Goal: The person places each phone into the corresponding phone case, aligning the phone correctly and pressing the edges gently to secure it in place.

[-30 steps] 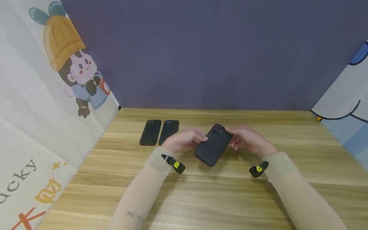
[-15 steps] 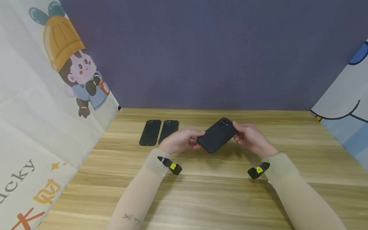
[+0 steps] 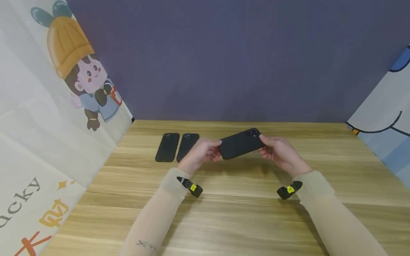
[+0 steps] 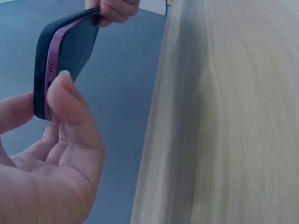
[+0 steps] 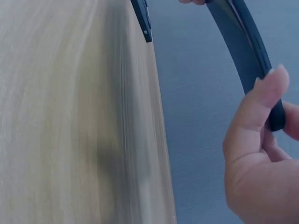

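Note:
A black phone case (image 3: 241, 145) with a camera cutout at its right end is held up lengthwise above the table, its back facing the head camera. My left hand (image 3: 201, 153) pinches the left end between thumb and fingers. At the camera end, my right hand (image 3: 282, 153) pinches the other short side. In the left wrist view, a phone with a pink edge (image 4: 54, 70) sits in the case, a narrow pink band showing along the bottom end. The dark screen side (image 5: 236, 44) shows in the right wrist view.
Two black phone-shaped pieces with camera rings lie side by side on the wooden table (image 3: 243, 220): one at far left (image 3: 167, 147), the other (image 3: 187, 145) partly behind my left hand. A dark partition (image 3: 240, 64) stands along the back edge.
The phone in its case has turned clockwise from steeply slanted to nearly level, and risen slightly. My left hand has shifted onto its bottom end; my right hand stays at the camera end.

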The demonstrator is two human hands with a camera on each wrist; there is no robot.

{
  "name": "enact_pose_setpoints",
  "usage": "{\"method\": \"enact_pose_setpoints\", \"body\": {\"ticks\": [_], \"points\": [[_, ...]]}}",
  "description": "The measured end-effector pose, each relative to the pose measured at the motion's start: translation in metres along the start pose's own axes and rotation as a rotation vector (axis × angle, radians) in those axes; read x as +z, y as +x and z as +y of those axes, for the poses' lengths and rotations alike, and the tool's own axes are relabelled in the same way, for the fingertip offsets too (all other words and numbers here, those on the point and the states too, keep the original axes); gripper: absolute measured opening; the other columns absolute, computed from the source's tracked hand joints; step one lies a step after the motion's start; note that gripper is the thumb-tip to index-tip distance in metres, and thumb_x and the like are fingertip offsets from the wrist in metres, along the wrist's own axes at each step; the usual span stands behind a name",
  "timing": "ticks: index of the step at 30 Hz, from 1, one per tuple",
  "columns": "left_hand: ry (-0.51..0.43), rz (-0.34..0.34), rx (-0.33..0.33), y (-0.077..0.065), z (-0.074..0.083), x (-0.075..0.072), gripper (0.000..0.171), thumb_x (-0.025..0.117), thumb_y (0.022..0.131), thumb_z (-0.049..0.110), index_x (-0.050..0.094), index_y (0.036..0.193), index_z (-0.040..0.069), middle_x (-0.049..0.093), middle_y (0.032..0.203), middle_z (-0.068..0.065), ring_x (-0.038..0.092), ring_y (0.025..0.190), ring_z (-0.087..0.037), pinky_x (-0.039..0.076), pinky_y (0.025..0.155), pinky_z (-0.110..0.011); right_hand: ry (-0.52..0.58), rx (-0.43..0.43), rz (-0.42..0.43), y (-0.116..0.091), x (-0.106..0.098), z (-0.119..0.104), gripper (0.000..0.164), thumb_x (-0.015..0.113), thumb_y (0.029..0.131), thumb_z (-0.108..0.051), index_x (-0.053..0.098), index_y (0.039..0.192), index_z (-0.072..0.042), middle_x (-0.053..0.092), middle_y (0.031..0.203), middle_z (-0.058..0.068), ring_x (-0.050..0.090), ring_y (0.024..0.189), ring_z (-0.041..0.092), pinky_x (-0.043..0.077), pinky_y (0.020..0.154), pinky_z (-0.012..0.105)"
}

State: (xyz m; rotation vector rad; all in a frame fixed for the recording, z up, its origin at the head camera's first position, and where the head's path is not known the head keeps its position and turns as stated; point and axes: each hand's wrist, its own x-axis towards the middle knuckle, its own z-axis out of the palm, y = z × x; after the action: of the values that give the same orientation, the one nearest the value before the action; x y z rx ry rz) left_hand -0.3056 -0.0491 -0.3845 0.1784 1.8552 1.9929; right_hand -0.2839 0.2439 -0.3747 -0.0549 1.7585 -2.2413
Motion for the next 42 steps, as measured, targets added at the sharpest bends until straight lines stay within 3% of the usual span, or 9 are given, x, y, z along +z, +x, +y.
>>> {"method": "enact_pose_setpoints", "body": {"ticks": [11, 21, 29, 36, 42], "points": [[0.113, -0.014, 0.033, -0.004, 0.008, -0.004, 0.021, 0.061, 0.101, 0.015, 0.070, 0.089, 0.000, 0.063, 0.069, -0.007, 0.057, 0.057, -0.014, 0.051, 0.062, -0.030, -0.012, 0.041, -0.044, -0.002, 0.001, 0.000, 0.023, 0.063, 0.103, -0.022, 0.075, 0.090, -0.007, 0.070, 0.076, 0.006, 0.067, 0.064, 0.015, 0.058, 0.063, 0.025], [0.074, 0.025, 0.052, -0.006, 0.012, -0.003, 0.020, 0.060, 0.100, 0.014, 0.067, 0.085, 0.002, 0.058, 0.067, -0.005, 0.051, 0.054, -0.013, 0.044, 0.056, -0.027, -0.054, 0.073, -0.038, 0.002, 0.001, 0.007, 0.018, 0.061, 0.104, -0.021, 0.067, 0.094, -0.008, 0.068, 0.079, 0.008, 0.068, 0.066, 0.015, 0.059, 0.064, 0.026], [0.068, 0.044, 0.022, -0.004, 0.008, -0.003, 0.017, 0.060, 0.101, 0.016, 0.068, 0.099, 0.001, 0.059, 0.070, -0.005, 0.052, 0.057, -0.013, 0.046, 0.056, -0.023, -0.029, 0.049, -0.042, 0.001, 0.002, 0.006, 0.023, 0.060, 0.105, -0.020, 0.071, 0.089, -0.007, 0.069, 0.078, 0.007, 0.067, 0.065, 0.013, 0.057, 0.063, 0.024], [0.057, 0.023, 0.029, -0.004, 0.006, -0.002, 0.023, 0.061, 0.102, 0.023, 0.065, 0.089, 0.005, 0.059, 0.072, -0.004, 0.053, 0.059, -0.013, 0.046, 0.060, -0.027, 0.054, 0.019, -0.033, -0.001, 0.003, 0.004, 0.026, 0.058, 0.105, -0.019, 0.073, 0.089, -0.005, 0.069, 0.075, 0.007, 0.065, 0.064, 0.013, 0.057, 0.062, 0.023], [0.075, -0.014, -0.008, -0.006, 0.004, -0.002, 0.028, 0.065, 0.100, 0.028, 0.066, 0.088, 0.004, 0.061, 0.074, -0.006, 0.054, 0.061, -0.015, 0.046, 0.058, -0.026, 0.082, -0.001, 0.006, -0.002, 0.005, 0.004, 0.025, 0.058, 0.105, -0.019, 0.073, 0.090, -0.005, 0.069, 0.075, 0.007, 0.065, 0.066, 0.013, 0.056, 0.062, 0.022]]}}
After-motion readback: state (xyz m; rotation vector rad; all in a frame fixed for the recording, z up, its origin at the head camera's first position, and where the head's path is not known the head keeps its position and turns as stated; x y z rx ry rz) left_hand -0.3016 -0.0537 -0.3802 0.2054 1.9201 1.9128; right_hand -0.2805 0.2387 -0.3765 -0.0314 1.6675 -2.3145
